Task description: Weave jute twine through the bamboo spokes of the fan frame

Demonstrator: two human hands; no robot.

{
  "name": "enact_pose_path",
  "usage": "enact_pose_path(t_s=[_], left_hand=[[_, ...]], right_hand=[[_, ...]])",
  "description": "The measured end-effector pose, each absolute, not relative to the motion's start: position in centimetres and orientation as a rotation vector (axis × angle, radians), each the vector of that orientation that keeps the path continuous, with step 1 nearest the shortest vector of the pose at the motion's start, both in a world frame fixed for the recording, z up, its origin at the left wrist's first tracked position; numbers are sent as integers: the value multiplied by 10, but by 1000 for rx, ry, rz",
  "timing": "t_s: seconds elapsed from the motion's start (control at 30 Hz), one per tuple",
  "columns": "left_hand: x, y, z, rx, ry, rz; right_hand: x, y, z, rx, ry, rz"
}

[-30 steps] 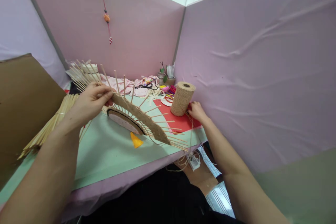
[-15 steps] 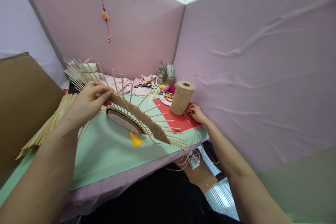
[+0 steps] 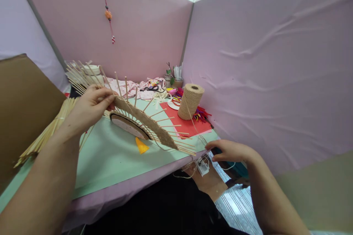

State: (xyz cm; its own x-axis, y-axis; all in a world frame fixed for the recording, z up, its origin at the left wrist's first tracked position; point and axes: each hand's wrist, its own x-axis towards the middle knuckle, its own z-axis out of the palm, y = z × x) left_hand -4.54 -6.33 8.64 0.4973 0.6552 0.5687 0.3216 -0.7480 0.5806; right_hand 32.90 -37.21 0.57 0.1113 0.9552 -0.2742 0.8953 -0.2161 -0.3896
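Held upright in my left hand (image 3: 95, 103) is a half-woven frame of thin wooden sticks with a tan twine band (image 3: 146, 120) wound through them. My fingers pinch the band at its upper left end, and the bare stick ends fan out beyond it. Below the band is a pale round base (image 3: 128, 125) with a dark edge. My right hand (image 3: 230, 151) is at the right table edge, its fingers curled at a strand of twine (image 3: 202, 139). That strand runs up to a large spool of twine (image 3: 191, 102) standing on red sheets.
A yellow piece (image 3: 141, 146) lies before the frame. A bundle of sticks (image 3: 51, 132) and brown cardboard (image 3: 26, 114) are at left. Pink cloth, pipe cleaners (image 3: 202, 114) and a potted plant (image 3: 172, 75) stand behind. A white power strip (image 3: 203, 167) hangs below the edge.
My right hand has come from beside the spool toward me, down to the table edge, drawing the twine strand with it. My left hand and the frame stay nearly in place.
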Motion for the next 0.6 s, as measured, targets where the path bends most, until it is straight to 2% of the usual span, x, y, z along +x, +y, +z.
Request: enact_pose_path(t_s=[0.2,0.37,0.6], left_hand=[[-45,-65,88,2354,822,1152],[-47,-75,93,2398,869,1148],[-47,-70,88,2358,852,1153]], right_hand=[[350,-315,2,-2272,-1293,22],[353,-248,-38,-2328,-1201,-178],[357,-243,-61,-2422,-1085,-217]])
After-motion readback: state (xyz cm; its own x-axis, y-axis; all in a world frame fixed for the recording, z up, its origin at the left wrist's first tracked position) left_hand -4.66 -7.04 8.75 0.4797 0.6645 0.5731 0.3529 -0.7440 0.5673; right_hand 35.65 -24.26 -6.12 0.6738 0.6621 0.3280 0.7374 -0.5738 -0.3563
